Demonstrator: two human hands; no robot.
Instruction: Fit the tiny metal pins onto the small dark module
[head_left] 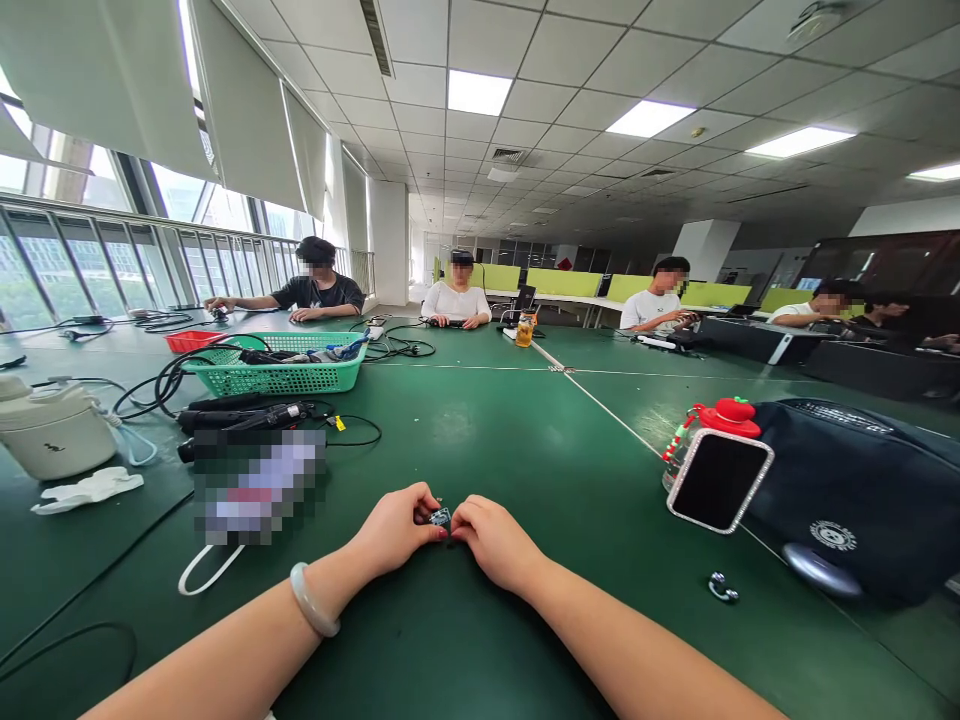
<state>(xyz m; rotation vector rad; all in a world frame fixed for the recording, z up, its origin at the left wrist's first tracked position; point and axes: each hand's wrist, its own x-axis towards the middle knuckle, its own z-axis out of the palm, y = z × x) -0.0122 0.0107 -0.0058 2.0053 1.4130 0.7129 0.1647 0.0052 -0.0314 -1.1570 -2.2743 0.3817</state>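
Both hands, left (401, 528) and right (491, 538), pinch a small dark patterned piece (440, 517), nearer than the green plastic basket (277, 376); loosened fingertips could drop it.

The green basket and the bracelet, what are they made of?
The green basket looks like shiny plastic: its walls are full of neat little holes and evenly bright in colour. The bracelet looks smooth and glossy, pale and milky, and keeps a thick round shape on the wrist. That could be polished stone, though glass or plastic might look the same.
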